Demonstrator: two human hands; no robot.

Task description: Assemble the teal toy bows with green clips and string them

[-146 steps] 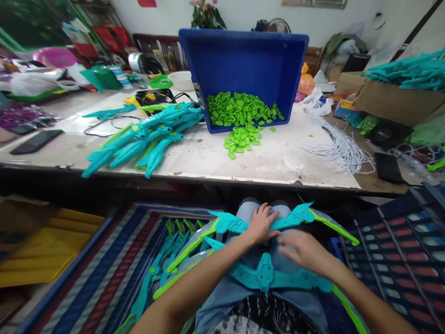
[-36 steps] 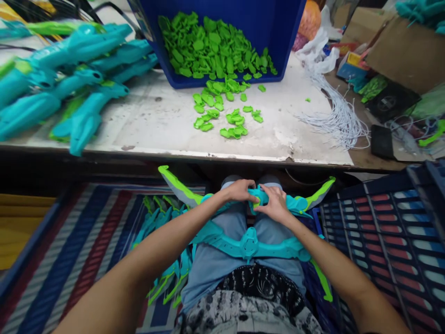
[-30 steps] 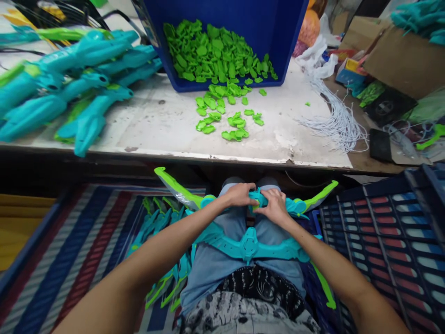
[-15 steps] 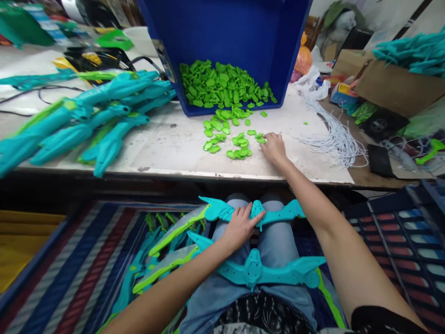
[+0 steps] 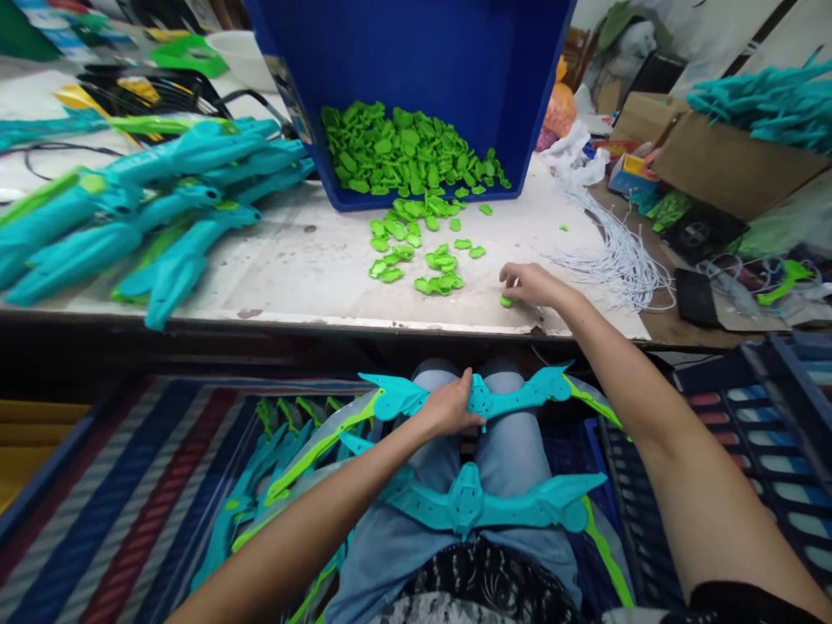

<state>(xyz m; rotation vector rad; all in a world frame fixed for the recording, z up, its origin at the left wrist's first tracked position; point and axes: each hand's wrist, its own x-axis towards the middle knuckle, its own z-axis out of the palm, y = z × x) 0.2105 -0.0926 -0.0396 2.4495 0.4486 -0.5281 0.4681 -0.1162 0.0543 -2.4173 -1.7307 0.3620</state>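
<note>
My right hand (image 5: 531, 284) is just above the white table's front edge, fingertips closed on a small green plastic piece (image 5: 505, 302). My left hand (image 5: 453, 407) grips the middle of a teal toy-bow-like plastic part (image 5: 523, 394) lying across my knees, its thumb by the central hub. Green curved limbs are attached at its ends. Nearer my body, a second such teal part (image 5: 466, 503) rests across my thighs. Small green pieces (image 5: 439, 283) are scattered in little heaps on the table, left of my right hand.
A tipped blue bin (image 5: 416, 52) holds many more green pieces. Teal assemblies (image 5: 175, 199) are piled at the table's left. White cords (image 5: 624, 260) and a cardboard box (image 5: 734, 165) are on the right. A dark plastic crate (image 5: 734, 433) stands beside my right arm.
My right hand has picked up a green piece from the scatter and drawn it back toward the table's front edge. My left hand stays on the upper teal part.
</note>
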